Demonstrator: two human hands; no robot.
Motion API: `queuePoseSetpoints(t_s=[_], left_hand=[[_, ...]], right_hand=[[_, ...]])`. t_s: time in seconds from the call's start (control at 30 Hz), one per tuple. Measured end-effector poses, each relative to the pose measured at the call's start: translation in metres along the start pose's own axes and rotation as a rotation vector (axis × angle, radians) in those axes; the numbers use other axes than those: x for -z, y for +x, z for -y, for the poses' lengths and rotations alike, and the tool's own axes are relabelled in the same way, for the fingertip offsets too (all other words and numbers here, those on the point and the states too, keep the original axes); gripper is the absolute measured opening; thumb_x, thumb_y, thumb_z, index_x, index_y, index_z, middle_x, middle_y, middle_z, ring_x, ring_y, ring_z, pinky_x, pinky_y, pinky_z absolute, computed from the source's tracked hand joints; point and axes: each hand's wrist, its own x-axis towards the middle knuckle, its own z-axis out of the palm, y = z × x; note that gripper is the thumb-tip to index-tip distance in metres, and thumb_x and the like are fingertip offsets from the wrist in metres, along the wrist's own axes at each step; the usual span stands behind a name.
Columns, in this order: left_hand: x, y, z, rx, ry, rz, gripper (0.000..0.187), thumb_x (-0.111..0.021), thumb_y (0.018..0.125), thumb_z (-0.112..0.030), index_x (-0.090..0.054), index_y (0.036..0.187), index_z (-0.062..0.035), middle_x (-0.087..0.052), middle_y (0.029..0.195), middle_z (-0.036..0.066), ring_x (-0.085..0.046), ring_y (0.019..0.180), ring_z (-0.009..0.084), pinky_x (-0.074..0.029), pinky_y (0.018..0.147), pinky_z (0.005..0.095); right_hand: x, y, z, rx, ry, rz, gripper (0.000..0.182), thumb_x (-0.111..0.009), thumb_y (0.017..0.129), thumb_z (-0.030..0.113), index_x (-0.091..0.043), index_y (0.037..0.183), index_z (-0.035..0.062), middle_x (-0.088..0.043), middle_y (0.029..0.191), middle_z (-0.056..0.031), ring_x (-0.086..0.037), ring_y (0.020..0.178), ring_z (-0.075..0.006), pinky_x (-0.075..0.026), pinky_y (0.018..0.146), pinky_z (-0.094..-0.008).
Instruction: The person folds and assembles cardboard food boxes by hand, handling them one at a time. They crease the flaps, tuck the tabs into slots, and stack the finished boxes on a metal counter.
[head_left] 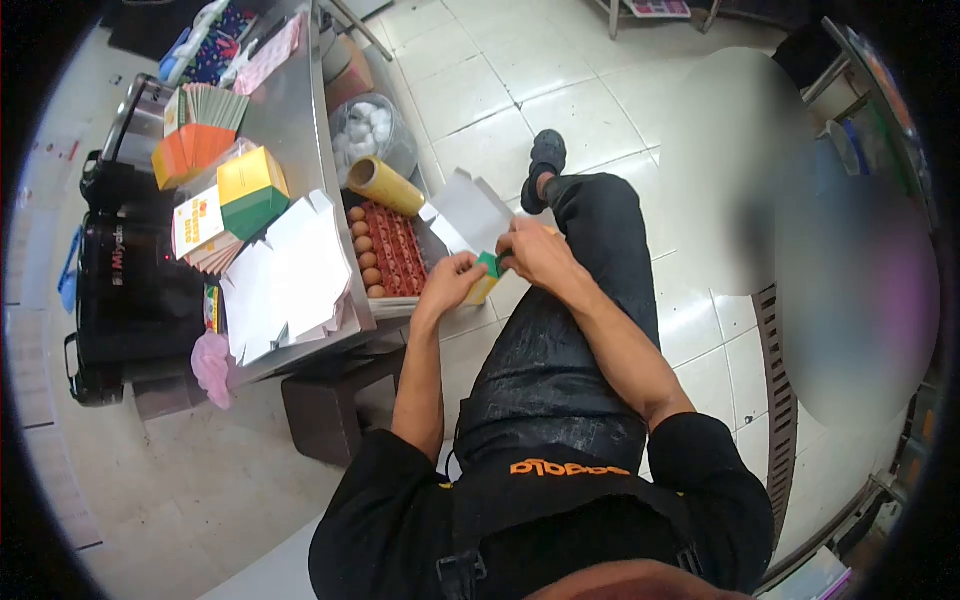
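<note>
Both the left hand (450, 284) and the right hand (542, 254) grip a part-folded carton (470, 213) above the person's lap.
The left fingers pinch the carton's green end and the right fingers are curled closed on its edge; its white inner panel stands out just beyond both sets of fingertips, with a little yellow showing below them. Just left of the left fingers sits a red egg tray (400, 240) with a row of brown eggs (361, 244), a yellowish roll (386, 186) lying at its far end. Farther left of the fingers, on the metal surface (296, 105), lie white flat sheets (285, 280), with yellow-and-green cartons (252, 185) beyond them and orange ones (190, 150) farther still.
</note>
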Motion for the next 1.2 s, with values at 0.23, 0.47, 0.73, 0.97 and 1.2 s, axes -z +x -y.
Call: queuePoseSetpoints(t_s=[0.23, 0.47, 0.73, 0.97, 1.2], left_hand=[[-0.046, -0.004, 0.018, 0.106, 0.065, 0.239, 0.027, -0.064, 0.085, -0.025, -0.068, 0.096, -0.0007, -0.062, 0.071, 0.003, -0.058, 0.067, 0.0137, -0.050, 0.065, 0.0320], [-0.048, -0.019, -0.005, 0.324, -0.444, 0.286, 0.022, -0.059, 0.089, -0.018, -0.059, 0.095, 0.0028, -0.056, 0.073, 0.003, -0.059, 0.062, 0.0130, -0.056, 0.061, 0.0301], [-0.059, -0.013, 0.011, 0.305, -0.836, 0.285, 0.022, -0.059, 0.090, -0.018, -0.058, 0.103, 0.0001, -0.064, 0.090, 0.008, -0.064, 0.072, 0.0185, -0.056, 0.066, 0.0315], [-0.075, -0.014, 0.021, 0.236, -1.012, 0.033, 0.028, -0.060, 0.090, -0.017, -0.053, 0.113, -0.0043, -0.062, 0.101, 0.007, -0.062, 0.091, 0.0165, -0.054, 0.078, 0.0331], [-0.097, 0.001, 0.005, 0.131, -1.284, -0.018, 0.041, -0.056, 0.090, -0.004, -0.042, 0.129, -0.0035, -0.055, 0.120, 0.010, -0.056, 0.110, 0.0218, -0.044, 0.101, 0.0353]], right_hand=[[0.001, -0.012, -0.004, -0.257, -0.032, 0.542, 0.029, -0.067, 0.069, 0.023, -0.069, 0.083, -0.0026, -0.067, 0.087, -0.0226, -0.066, 0.083, -0.0358, -0.053, 0.074, -0.0427], [-0.031, -0.014, -0.010, -0.234, -0.068, 0.344, 0.024, -0.073, 0.062, 0.016, -0.068, 0.077, -0.0019, -0.066, 0.075, -0.0209, -0.066, 0.076, -0.0354, -0.053, 0.065, -0.0435], [-0.020, -0.018, -0.016, -0.392, 0.041, 0.234, 0.021, -0.067, 0.067, 0.013, -0.066, 0.081, -0.0034, -0.066, 0.081, -0.0233, -0.065, 0.081, -0.0390, -0.053, 0.070, -0.0450], [-0.009, -0.008, -0.012, -0.399, 0.067, 0.161, 0.023, -0.070, 0.072, 0.024, -0.068, 0.083, 0.0040, -0.067, 0.081, -0.0188, -0.065, 0.083, -0.0353, -0.051, 0.072, -0.0454], [-0.016, -0.007, -0.017, -0.406, 0.132, 0.092, 0.027, -0.070, 0.076, 0.026, -0.069, 0.086, 0.0016, -0.066, 0.083, -0.0213, -0.065, 0.084, -0.0375, -0.051, 0.072, -0.0457]])
